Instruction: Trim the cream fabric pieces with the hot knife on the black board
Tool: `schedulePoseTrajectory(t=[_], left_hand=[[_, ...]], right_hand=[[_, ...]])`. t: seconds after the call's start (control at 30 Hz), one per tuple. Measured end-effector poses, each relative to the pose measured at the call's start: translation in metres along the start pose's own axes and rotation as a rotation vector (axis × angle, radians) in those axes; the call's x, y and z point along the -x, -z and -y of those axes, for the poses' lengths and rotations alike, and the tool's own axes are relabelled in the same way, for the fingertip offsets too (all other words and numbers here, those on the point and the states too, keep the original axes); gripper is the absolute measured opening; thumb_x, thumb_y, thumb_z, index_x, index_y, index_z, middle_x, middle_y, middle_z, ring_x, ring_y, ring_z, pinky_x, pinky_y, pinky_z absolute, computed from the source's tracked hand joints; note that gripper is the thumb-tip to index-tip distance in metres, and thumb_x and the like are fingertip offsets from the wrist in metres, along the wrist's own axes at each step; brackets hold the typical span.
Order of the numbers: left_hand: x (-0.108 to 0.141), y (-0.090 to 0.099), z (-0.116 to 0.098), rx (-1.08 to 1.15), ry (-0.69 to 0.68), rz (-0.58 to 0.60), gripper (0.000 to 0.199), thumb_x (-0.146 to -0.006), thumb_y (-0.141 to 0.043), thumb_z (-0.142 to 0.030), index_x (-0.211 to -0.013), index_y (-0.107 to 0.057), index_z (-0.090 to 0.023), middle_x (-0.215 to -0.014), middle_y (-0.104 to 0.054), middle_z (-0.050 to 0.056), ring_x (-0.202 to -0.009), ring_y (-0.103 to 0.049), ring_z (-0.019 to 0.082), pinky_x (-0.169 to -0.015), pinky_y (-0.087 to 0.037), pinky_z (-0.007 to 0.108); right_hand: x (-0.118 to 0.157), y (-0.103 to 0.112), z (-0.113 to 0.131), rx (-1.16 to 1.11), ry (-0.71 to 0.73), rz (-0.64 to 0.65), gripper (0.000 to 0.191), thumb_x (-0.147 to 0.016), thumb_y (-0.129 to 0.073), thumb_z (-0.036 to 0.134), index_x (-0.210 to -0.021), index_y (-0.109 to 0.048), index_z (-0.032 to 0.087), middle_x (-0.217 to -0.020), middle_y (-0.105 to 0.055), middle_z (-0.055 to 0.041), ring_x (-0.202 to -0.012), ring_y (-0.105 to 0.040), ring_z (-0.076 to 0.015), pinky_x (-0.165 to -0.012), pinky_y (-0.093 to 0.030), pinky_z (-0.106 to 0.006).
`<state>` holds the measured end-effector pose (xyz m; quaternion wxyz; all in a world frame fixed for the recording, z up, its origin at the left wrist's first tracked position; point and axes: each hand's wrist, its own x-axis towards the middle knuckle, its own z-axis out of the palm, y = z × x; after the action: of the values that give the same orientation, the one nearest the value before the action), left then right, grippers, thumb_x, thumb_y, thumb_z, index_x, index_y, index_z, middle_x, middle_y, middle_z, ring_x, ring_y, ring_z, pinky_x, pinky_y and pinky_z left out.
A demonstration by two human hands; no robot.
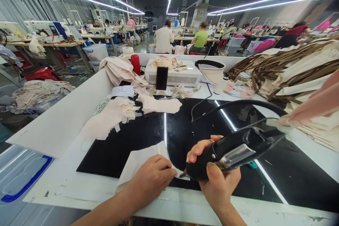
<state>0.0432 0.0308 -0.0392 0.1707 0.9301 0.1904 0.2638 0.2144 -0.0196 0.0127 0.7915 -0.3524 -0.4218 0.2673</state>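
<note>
My right hand point(217, 169) is wrapped around a black corded hand tool point(233, 152) with a metal lever along its side. Its narrow metal tip point(183, 174) points left and down, at the edge of a pale fabric piece point(141, 160). My left hand point(153, 174) lies on that fabric with its fingers drawn together, gripping the edge close to the tip. Part of the fabric is hidden under this hand. Both hands are low over a glossy black board point(116, 159), near the table's front edge.
Stacked pale fabric pieces point(112, 114) lie behind on the left. A phone point(161, 78) stands against a white vented box point(182, 77). A black cable point(246, 102) arches over the board. Brown and cream strips point(280, 63) pile up at right, near a blurred pinkish shape point(315, 102).
</note>
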Motion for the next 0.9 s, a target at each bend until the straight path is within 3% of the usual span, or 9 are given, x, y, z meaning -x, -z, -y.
schedulePoseTrajectory(t=[0.9], left_hand=[[0.001,0.002,0.000,0.020,0.006,0.015,0.014,-0.102,-0.059,-0.011,-0.105,-0.069,-0.020,-0.095,-0.068,0.003,-0.091,-0.062,0.020,-0.081,-0.052,0.030]], right_hand=[[0.000,0.013,0.005,0.005,0.025,-0.016,0.035,-0.094,-0.074,0.032,-0.125,-0.060,0.027,-0.086,-0.066,0.0009,-0.067,-0.065,-0.0148,-0.060,-0.059,-0.032]])
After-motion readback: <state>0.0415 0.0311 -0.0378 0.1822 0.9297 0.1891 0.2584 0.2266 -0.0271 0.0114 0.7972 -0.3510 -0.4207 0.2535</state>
